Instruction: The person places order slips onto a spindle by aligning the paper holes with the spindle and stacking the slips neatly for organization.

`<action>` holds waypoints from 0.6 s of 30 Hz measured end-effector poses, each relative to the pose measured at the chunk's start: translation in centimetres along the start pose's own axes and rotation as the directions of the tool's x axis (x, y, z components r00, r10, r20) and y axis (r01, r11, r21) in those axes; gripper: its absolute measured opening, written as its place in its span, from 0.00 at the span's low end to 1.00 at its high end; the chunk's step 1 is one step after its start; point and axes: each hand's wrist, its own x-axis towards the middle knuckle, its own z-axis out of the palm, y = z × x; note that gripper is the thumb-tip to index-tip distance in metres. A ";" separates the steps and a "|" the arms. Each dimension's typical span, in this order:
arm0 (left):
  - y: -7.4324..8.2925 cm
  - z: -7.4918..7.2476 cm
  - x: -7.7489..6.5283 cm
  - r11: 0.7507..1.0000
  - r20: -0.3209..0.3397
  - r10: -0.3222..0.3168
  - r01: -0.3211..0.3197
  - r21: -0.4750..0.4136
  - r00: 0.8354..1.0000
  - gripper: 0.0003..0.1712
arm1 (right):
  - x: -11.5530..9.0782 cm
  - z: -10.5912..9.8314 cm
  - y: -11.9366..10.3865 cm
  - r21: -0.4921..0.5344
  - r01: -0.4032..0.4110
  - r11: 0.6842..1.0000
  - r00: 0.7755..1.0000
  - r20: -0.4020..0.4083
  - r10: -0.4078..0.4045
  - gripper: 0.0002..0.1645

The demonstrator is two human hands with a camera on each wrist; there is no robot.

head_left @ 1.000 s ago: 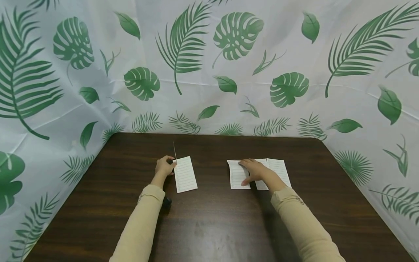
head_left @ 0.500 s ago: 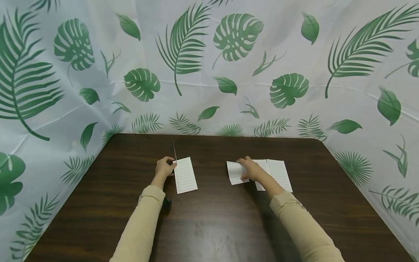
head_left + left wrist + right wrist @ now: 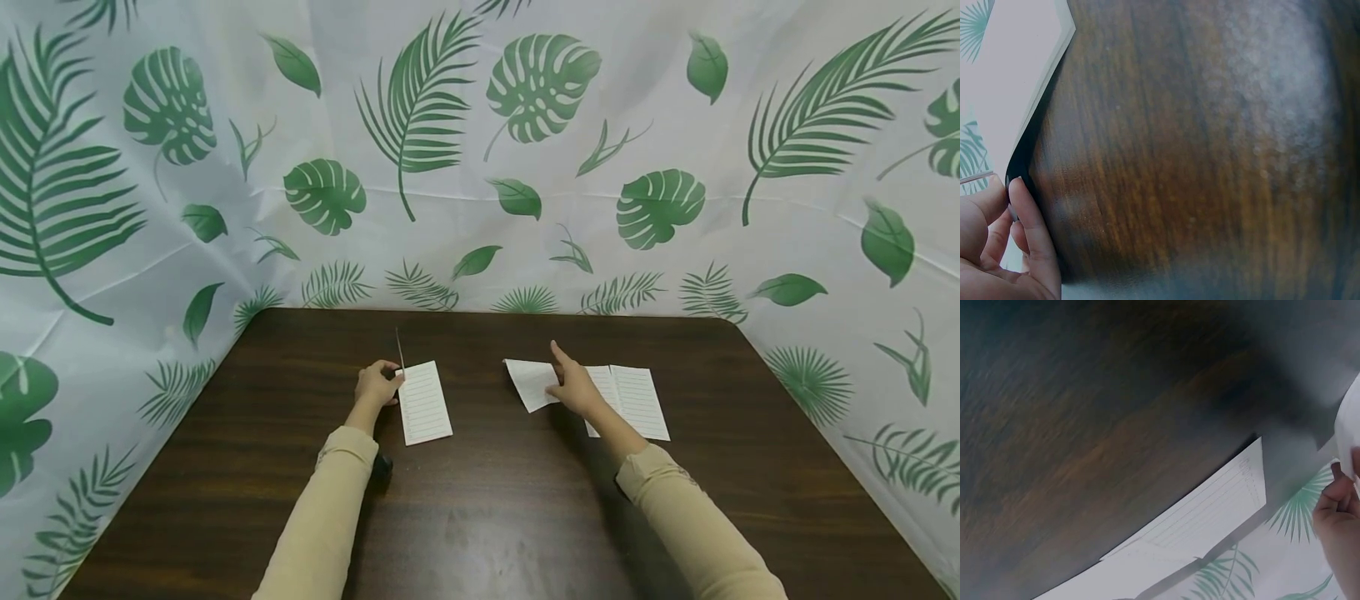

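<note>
On the left of the table, my left hand (image 3: pixel 377 383) pinches the left edge of a small lined notepad (image 3: pixel 424 403), from which a thin leaf stands up, seen edge-on. In the left wrist view, thumb and fingers (image 3: pixel 1034 234) hold a corner of the white pad (image 3: pixel 1022 75), dark underneath. To the right, my right hand (image 3: pixel 576 390) pinches a white paper sheet (image 3: pixel 531 383) between thumb and fingers, index finger extended. The sheet is lifted and tilted. Partly under that arm lie lined sheets (image 3: pixel 639 402), side by side.
A dark wooden table (image 3: pixel 480 500) carries everything. Behind it hangs a white curtain (image 3: pixel 450 225) printed with green leaves. A small black object (image 3: pixel 382 468) shows beside the left forearm. In the right wrist view, the lined sheets (image 3: pixel 1210 509) lie near the table's edge.
My right hand has picked up the leftmost lined sheet, which lay flat; it now tilts up and has shifted slightly left. My left hand stays still on the notepad.
</note>
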 end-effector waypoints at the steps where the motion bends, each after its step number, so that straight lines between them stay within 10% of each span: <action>1: 0.0 0.0 0.0 1.000 0.000 0.001 -0.001 0.000 1.000 0.17 | 0.0 0.1 0.0 0.001 -0.019 1.000 1.000 -0.006 0.019 0.51; 8: 0.1 0.0 0.1 1.000 -0.004 0.004 -0.004 0.000 1.000 0.17 | 0.3 0.4 0.4 0.079 -0.096 0.992 0.995 0.006 0.096 0.33; 18: 0.2 0.1 -0.1 1.000 -0.007 -0.010 0.010 -0.007 1.000 0.17 | 3.0 3.4 7.3 0.113 -0.118 0.987 0.993 0.000 0.119 0.14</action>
